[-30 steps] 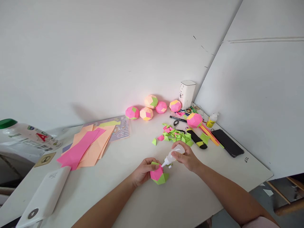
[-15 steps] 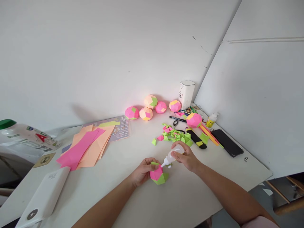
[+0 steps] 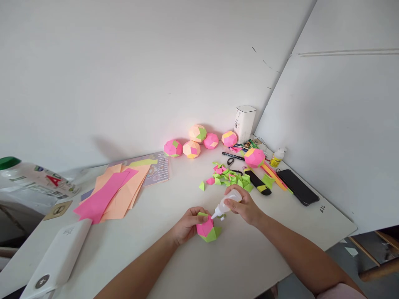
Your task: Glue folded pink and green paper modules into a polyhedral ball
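My left hand [image 3: 189,225] grips a partly built pink and green paper ball [image 3: 205,229] by its left side, thumb on top. A white glue bottle [image 3: 230,202] is tilted in my right hand [image 3: 245,205], its nozzle pointing down and left at the ball's upper edge. Whether the tip touches the paper I cannot tell. Just beyond my hands lies a pile of small folded green and pink paper pieces [image 3: 232,179].
Several finished paper balls [image 3: 191,149] line the back wall. A box cutter [image 3: 257,181], scissors [image 3: 230,161], a phone [image 3: 297,187] and a yellow-labelled bottle [image 3: 277,158] lie right. Paper strips [image 3: 107,195], a white device [image 3: 59,253] and a green-capped bottle [image 3: 37,178] are left.
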`<state>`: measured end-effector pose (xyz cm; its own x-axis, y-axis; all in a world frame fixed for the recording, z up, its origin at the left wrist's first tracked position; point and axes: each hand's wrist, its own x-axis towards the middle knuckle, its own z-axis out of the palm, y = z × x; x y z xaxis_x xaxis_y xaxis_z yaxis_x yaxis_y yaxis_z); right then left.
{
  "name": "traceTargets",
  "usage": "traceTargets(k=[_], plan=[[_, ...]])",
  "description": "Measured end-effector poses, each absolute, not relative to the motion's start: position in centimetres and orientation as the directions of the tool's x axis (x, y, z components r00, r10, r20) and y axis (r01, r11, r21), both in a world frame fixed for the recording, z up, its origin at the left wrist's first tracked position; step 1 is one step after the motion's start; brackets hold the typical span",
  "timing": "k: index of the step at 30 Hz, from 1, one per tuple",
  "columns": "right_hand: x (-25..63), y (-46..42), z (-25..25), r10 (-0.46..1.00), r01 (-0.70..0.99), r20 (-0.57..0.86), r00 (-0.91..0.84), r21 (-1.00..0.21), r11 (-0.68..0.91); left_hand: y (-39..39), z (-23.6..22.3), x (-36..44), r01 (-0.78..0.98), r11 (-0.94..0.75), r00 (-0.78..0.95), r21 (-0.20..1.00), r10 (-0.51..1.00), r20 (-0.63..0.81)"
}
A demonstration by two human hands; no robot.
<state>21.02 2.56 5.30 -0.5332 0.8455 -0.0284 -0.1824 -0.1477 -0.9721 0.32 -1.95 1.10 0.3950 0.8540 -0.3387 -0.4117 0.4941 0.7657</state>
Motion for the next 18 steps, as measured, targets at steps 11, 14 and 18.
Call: traceTargets(k=[11, 14, 18], plan=[[21.03, 2.6, 5.14, 0.842, -0.184, -0.027, -0.538, -0.972, -0.148, -1.95, 1.07, 0.35, -0.42, 0.495, 0.395, 0.761, 0.854, -0.337], [21.05, 2.6, 5.2, 0.841, -0.188, -0.025, -0.54, -0.971, -0.15, -1.91, 1.07, 0.35, -0.416, 0.495, 0.395, 0.763, 0.854, -0.339], [21.04, 2.61, 5.22, 0.839, -0.195, -0.023, -0.544, -0.969, -0.153, -1.89, 0.97, 0.37, -0.414, 0.493, 0.399, 0.765, 0.854, -0.334]])
